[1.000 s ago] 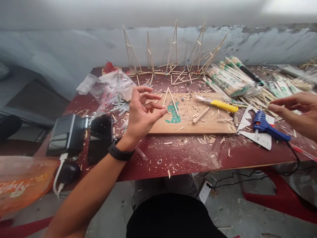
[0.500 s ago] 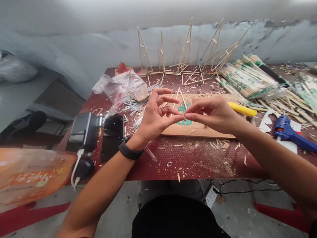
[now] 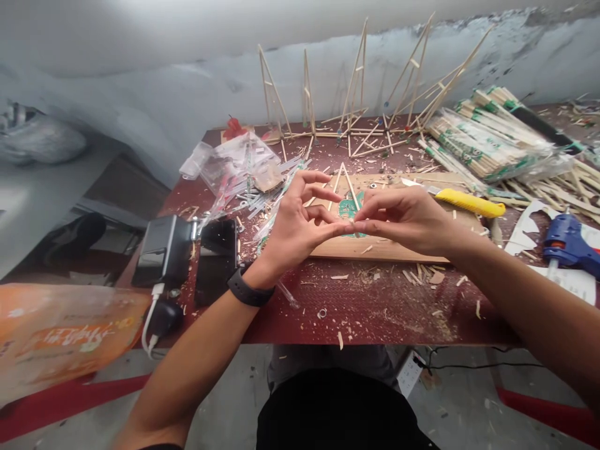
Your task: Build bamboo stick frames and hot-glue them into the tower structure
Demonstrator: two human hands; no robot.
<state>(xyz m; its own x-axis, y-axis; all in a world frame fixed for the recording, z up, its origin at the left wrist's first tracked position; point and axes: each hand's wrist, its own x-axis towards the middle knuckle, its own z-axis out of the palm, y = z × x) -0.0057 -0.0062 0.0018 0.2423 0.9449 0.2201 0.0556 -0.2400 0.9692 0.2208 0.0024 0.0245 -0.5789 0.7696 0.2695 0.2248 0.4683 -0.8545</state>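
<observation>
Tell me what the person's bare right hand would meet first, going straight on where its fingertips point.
The right hand would probably meet the bare left hand first, at its thumb tip; whether they touch is unclear.

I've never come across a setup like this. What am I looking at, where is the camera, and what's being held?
There is no machine here: you see a person's bare left hand and right hand. The view comes from a camera worn on the head, looking forward and down.

On the dark red table lies a wooden board, with two sticks meeting in a point. Toward the right are a yellow knife, a blue glue gun and packs of sticks. Taller stick frames stand at the back.

The fingertips of both hands meet over the board, around a small pale piece, too small to name.
</observation>
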